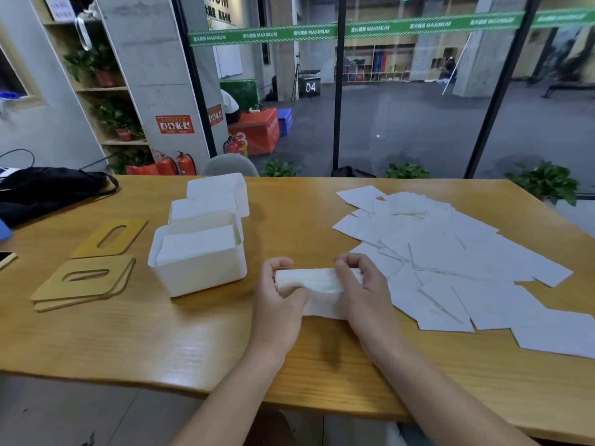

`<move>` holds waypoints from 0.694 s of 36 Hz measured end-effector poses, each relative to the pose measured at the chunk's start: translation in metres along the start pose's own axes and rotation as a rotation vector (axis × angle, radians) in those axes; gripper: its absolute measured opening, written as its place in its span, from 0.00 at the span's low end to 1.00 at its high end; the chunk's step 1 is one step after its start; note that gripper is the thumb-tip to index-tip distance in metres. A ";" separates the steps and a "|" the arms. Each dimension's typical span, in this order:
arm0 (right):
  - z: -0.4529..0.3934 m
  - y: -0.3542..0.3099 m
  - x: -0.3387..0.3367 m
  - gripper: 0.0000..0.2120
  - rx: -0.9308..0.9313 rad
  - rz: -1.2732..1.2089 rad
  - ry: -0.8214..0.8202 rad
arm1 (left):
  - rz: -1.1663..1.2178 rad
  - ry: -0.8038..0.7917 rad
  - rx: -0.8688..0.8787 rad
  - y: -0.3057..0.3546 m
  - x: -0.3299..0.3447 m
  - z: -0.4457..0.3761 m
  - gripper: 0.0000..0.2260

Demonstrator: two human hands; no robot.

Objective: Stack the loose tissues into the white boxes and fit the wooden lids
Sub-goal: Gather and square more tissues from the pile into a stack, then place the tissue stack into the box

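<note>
**Both hands on a tissue bundle at the desk's middle**

On the far left of your desk (pixel 135 342) lies a black bag (pixel 48 191), with the edge of a phone (pixel 6 259) nearer you. Next come the wooden lids: a single slotted lid (pixel 111 237) lies flat, and just in front of it a small stack of lids (pixel 85 281) rests with edges slightly offset. To their right stand three white boxes in a row running away from you. The nearest box (pixel 198 262) holds a flat pile of tissues close to its rim; the middle box (pixel 203 207) touches it behind and also shows tissues inside; the far box (pixel 219 188) sits behind that, its contents hard to judge.

At the centre, your left hand (pixel 278 304) and right hand (pixel 363 294) hold a bundle of tissues (pixel 317 289) between them, just right of the nearest box. Each grip is clamped on one end of the bundle, fingers curled over the top and thumbs underneath, with the lower edge touching the desk.

Across the right side, loose tissues (pixel 450 252) lie spread in an overlapping sheet-on-sheet scatter, reaching the desk's right edge.
</note>
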State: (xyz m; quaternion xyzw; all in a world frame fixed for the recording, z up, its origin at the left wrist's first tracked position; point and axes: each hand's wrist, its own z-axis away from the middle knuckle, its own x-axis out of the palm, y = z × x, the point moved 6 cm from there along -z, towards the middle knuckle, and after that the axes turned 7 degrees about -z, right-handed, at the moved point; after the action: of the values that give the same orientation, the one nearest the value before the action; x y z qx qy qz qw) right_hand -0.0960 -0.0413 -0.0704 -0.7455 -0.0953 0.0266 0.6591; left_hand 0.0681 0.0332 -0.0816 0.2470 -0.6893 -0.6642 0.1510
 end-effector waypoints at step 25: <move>0.007 0.000 -0.020 0.35 -0.070 0.308 -0.424 | -0.054 -0.014 0.065 -0.001 -0.017 -0.003 0.24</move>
State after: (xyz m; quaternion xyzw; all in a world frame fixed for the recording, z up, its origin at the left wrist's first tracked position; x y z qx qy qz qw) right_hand -0.1171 -0.0377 -0.0730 -0.7514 -0.1178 0.2789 0.5863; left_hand 0.0844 0.0400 -0.0806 0.2657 -0.7046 -0.6470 0.1200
